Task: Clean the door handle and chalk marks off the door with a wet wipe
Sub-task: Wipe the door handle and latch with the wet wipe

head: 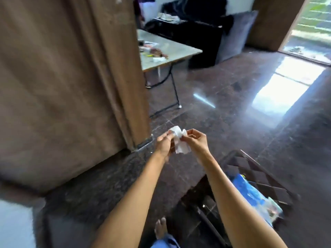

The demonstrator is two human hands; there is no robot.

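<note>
Polished dark stone floor (223, 108) fills the room and throws back glare from a bright doorway at two o'clock, while a broad brown wooden door (68, 83) stands at ten o'clock, its face blurred so that neither handle nor chalk marks can be made out. At twelve o'clock a pale folding counter (172, 49) carries small scattered items too smeared to name, and at four o'clock a dark quilted chair (254, 178) holds a blue printed packet (254, 192). Near the middle of the view, both hands meet around a small white crumpled wet wipe (179, 140): the left hand (163, 143) pinches its left edge between thumb and fingertips, and the right hand (195, 140) pinches the right edge with fingers curled, so the sheet hangs between them above the floor and well clear of the door. The wipe looks thin, limp and damp, almost weightless, and likely to cling to itself in folds; it should tear if tugged hard. Taking it by opposite edges seems the way to spread it flat, after which bunching it into a pad under the fingers would probably give firmer pressure on the door.
</note>
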